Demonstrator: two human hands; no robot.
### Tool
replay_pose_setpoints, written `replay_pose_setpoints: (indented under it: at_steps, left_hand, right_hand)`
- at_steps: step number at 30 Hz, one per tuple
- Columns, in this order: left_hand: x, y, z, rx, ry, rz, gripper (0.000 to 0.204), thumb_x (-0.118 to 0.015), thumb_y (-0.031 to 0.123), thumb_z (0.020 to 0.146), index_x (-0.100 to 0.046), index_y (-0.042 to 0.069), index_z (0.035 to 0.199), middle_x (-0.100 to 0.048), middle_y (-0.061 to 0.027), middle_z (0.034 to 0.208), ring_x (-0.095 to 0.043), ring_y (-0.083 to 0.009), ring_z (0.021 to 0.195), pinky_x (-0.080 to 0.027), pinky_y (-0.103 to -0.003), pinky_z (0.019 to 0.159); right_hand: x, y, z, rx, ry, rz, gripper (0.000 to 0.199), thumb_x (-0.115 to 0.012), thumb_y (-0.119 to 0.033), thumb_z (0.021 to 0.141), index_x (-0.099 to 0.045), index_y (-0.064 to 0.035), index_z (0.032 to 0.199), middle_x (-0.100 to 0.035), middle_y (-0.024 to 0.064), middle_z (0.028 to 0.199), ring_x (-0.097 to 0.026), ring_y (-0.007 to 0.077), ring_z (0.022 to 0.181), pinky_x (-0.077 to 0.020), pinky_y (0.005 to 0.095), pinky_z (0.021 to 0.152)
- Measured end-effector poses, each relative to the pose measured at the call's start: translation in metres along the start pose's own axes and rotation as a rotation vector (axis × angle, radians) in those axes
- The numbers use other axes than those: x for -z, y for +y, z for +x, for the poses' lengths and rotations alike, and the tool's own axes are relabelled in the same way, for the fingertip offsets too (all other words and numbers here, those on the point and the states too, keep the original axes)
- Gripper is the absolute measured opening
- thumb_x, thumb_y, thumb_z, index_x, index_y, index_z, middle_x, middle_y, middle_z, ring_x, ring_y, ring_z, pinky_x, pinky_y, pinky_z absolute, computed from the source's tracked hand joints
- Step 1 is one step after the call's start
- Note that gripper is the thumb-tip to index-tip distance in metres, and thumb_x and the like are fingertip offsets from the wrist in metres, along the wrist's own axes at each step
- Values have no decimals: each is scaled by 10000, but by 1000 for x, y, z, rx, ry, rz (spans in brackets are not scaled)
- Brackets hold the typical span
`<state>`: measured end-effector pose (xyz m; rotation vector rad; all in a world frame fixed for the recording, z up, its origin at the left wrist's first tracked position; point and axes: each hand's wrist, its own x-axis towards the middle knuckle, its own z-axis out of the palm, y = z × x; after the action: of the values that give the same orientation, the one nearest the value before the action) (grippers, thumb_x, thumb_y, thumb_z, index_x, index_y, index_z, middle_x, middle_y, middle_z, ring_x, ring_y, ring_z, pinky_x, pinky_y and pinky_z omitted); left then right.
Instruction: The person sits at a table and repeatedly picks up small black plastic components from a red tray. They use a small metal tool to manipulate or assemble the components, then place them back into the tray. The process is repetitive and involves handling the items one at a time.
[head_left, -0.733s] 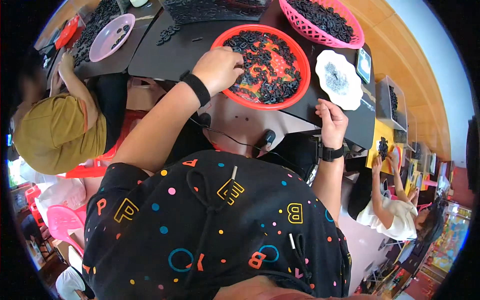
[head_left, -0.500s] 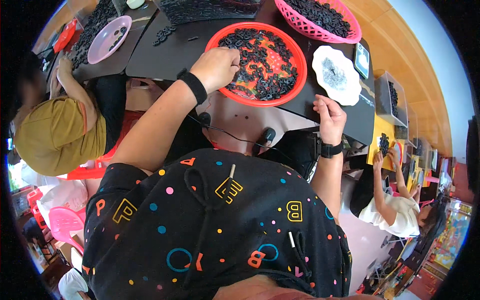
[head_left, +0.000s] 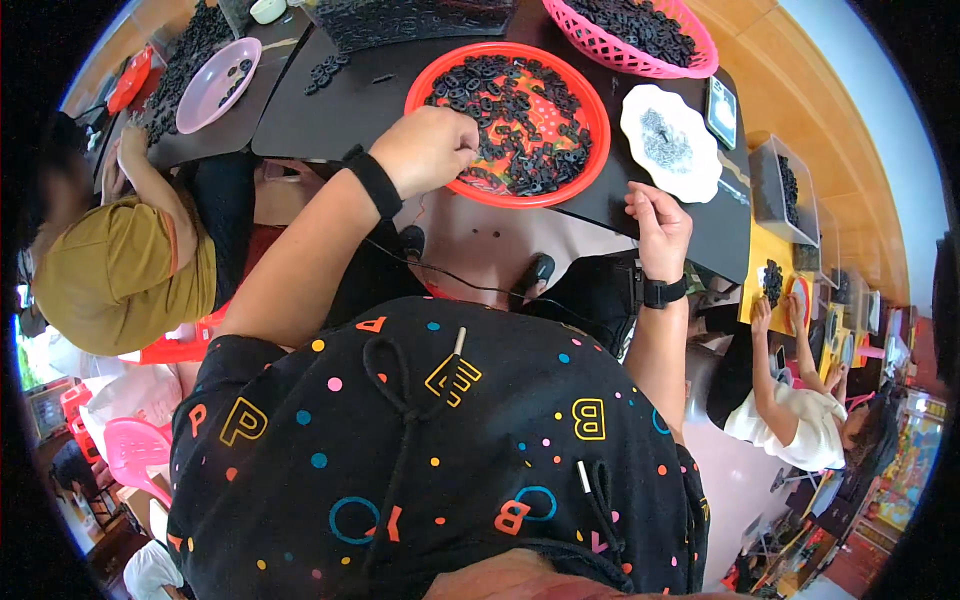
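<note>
Head view, looking straight down. The left hand (head_left: 432, 148) sits at the near-left rim of the red tray (head_left: 598, 120), fingers curled in tight, fingertips down among the black parts (head_left: 515, 110) heaped inside. Whether a piece is pinched there, one cannot tell; the knuckles hide it. A black wristband (head_left: 375, 183) wraps that wrist, and the bare forearm runs back toward the lower left.

Over to the right: the right hand (head_left: 655, 222) rests at the near edge of the black table (head_left: 340, 105), just near of the white plate (head_left: 672, 142). Its fingers are bent inward into a loose fist, thumb across them; whatever may be in the grip is too small to make out. A black watch (head_left: 662, 292) sits on that wrist. The white plate, scalloped at the rim, carries a small grey pile of fine bits in its middle and lies just right of the red tray, not touching it.

Farther back, a pink basket (head_left: 690, 62) full of the same black parts stands beyond the plate. Far left on the table, a pale pink bowl (head_left: 205, 95) holds a few black pieces, with more scattered between it and the tray.

Below it all, the person's black shirt (head_left: 440, 460) with coloured dots and letters fills the near half of the picture. A co-worker in an olive top (head_left: 110, 285) sits at the left, another in white (head_left: 790, 430) at the right.
</note>
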<state>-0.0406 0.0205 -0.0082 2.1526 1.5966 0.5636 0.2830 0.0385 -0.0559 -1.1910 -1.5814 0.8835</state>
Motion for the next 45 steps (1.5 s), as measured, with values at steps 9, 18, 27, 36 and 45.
replay_pose_setpoints:
  at_steps: [9, 18, 27, 36, 45]
  left_hand:
    - [-14, 7, 3, -57, 35, 196, 68, -567, 108, 761, -583, 42, 763, -601, -147, 730, -598, -330, 734, -479, -424, 665]
    - [-9, 6, 2, 148, 213, -367, 143, -620, 175, 842, -620, 33, 823, -596, -26, 667, -544, -103, 609, -450, -253, 592]
    - [-1, 7, 7, 321, 174, -795, 185, -622, 254, 865, -620, 71, 839, -579, 36, 669, -488, -21, 573, -396, -172, 528]
    - [2, 10, 1, 354, 121, -1182, 178, -549, 231, 916, -587, 58, 897, -577, 11, 678, -535, -57, 575, -434, -184, 530]
    - [1, 8, 1, 385, 134, -1129, 198, -559, 259, 910, -580, 71, 850, -560, 15, 650, -526, -60, 556, -430, -188, 519]
  right_hand:
    - [0, 1, 1, 10, -2, 10, 141, -577, -62, 864, -666, 8, 948, -648, 56, 785, -585, 95, 675, -475, 229, 630]
    - [0, -2, 1, 8, -8, -13, 137, -580, -64, 864, -665, 9, 941, -652, 57, 790, -590, 96, 667, -477, 231, 617]
    - [0, 1, 1, 24, -2, -3, 135, -579, -63, 864, -665, 9, 938, -654, 66, 792, -595, 100, 671, -484, 236, 616]
    - [-1, -1, 0, 13, 7, 6, 142, -570, -64, 864, -664, 12, 938, -651, 65, 783, -589, 100, 670, -480, 234, 624]
    - [0, 0, 0, 13, 4, -11, 143, -567, -60, 858, -663, 14, 933, -649, 78, 786, -599, 109, 675, -487, 239, 626]
